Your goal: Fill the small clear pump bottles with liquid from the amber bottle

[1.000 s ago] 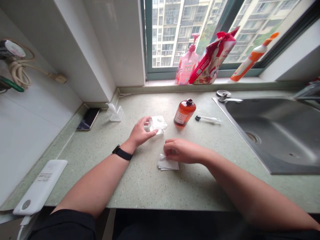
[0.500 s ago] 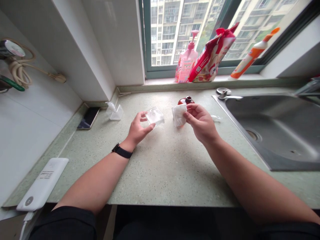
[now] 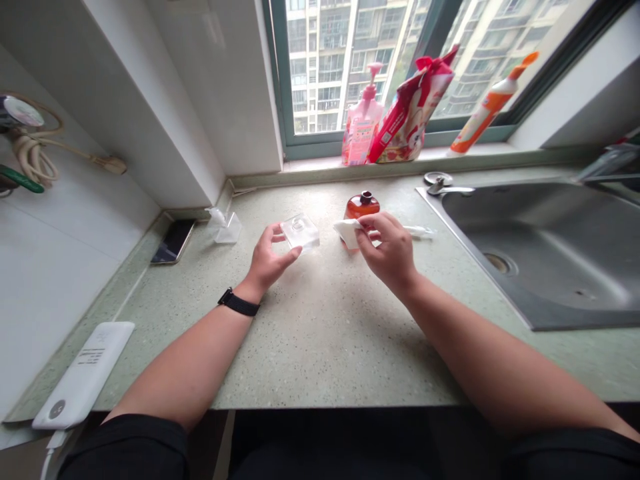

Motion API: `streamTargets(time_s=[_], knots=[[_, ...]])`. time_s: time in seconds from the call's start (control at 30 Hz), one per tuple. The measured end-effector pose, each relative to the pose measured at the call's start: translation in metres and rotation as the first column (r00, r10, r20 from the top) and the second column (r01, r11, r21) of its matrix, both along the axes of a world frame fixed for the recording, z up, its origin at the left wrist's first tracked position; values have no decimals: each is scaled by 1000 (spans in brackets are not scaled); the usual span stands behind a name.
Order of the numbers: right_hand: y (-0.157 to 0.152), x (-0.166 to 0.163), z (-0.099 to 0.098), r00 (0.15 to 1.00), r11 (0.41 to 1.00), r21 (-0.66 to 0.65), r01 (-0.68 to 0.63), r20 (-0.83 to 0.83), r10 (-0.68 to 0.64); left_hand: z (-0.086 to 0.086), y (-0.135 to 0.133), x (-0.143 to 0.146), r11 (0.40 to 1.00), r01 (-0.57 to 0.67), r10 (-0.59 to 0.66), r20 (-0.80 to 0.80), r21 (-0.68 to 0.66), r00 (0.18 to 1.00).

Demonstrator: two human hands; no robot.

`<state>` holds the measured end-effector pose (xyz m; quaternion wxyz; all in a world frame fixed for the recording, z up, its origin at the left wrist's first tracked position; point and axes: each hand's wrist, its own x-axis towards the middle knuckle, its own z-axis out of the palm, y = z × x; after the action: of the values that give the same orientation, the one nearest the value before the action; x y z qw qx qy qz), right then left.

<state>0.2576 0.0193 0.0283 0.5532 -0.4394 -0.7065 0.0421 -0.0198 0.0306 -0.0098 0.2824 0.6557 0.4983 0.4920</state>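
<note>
My left hand grips a clear square bottle by its side, fingers behind and thumb at the lower edge. A round opening shows on the bottle's upper face. Between the thumb and fingers of my right hand is a folded white tissue. Just behind it stands an amber bottle with an uncapped dark neck, its lower part partly covered by the tissue and hand. To the right of that hand lies a white pump top, partly hidden.
A small clear pump dispenser and a phone lie back left. A white power bank rests at the left front edge, cable attached. The steel sink is on the right. A pink pump bottle stands on the windowsill.
The tissue has tilted and turned in my right hand, and more of the amber bottle shows. The view has shifted slightly; my left hand keeps its hold on the clear bottle.
</note>
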Motion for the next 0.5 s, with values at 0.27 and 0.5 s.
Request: streamTargets(time_s=[0.27,0.5], knots=[[-5,-2,-1,988,996,89,-16,151,3,14,-21,14,951,300,-287,-155,72,945],[-17,-10,2,941,975,34,-220,271,203,13,-26,18,919,371,-330,-256,133,909]])
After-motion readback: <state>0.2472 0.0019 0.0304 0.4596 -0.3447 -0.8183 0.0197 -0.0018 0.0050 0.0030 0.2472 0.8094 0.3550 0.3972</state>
